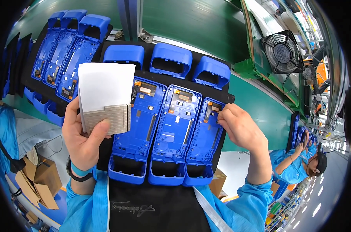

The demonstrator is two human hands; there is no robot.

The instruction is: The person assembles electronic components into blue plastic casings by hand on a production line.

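My left hand (82,137) grips a white backing sheet (105,81) with rows of small grey-beige pads (109,120) on its lower part; my thumb presses on the pads. Three blue plastic housings lie side by side on a black tray: a left one (134,133), a middle one (175,135) and a right one (204,139). Copper-coloured flex parts show at their upper ends. My right hand (241,125) is pinched closed at the upper right edge of the right housing. Whatever its fingertips hold is hidden or too small to make out.
Loose blue end covers (171,58) stand above and below the housings. Another black tray of blue housings (76,58) is at the far left. Under the trays runs a green belt (191,21). A black fan (282,52) and a co-worker (295,162) are to the right.
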